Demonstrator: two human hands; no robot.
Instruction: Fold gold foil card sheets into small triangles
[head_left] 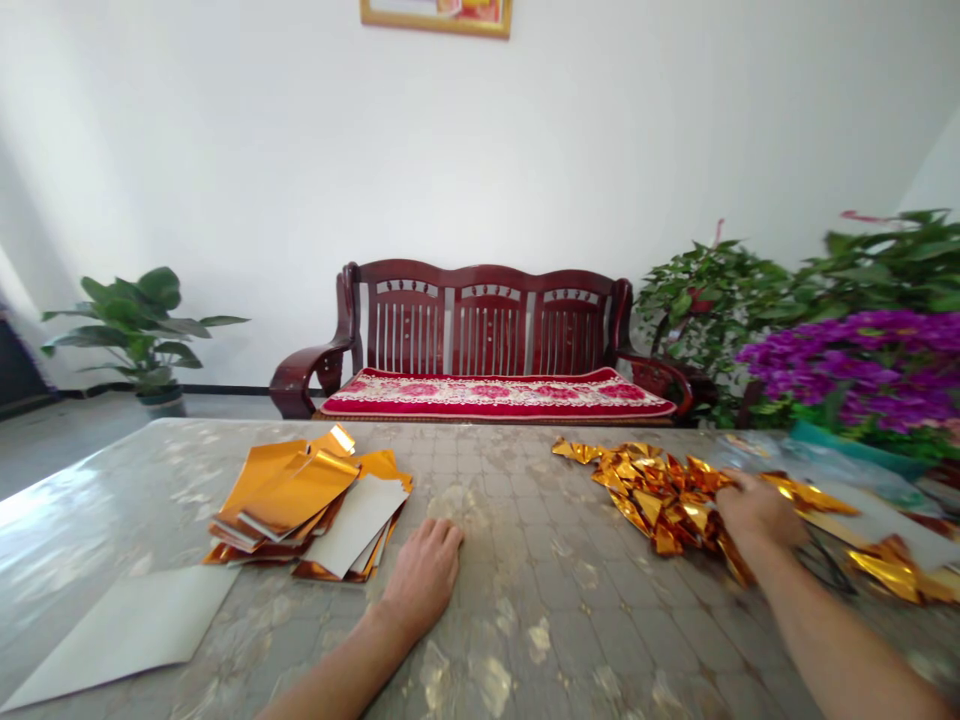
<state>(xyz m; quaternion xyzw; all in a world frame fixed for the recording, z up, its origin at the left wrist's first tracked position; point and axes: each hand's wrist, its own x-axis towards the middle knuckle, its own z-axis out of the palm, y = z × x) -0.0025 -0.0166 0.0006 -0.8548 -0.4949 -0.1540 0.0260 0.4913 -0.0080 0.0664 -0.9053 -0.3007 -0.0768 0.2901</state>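
Observation:
My left hand [424, 572] rests palm down on the table, with its fingers close together, loosely bent and holding nothing. Just beyond it, to the left, lies a loose stack of gold foil paper sheets [296, 485], some turned with the pale side up. On the right, my right hand [759, 510] reaches into the edge of a heap of folded gold foil paper pieces [660, 490]. Its fingers are bent onto the folded foil there, and the fingertips are partly hidden and a little blurred.
A pale sheet [135, 625] lies at the table's left front. Right of my right hand are more gold foil [889, 572], clear plastic [847, 470] and purple flowers [862, 365]. Beyond the patterned table [540, 640] stand a wooden bench [487, 320] and a potted plant [150, 320].

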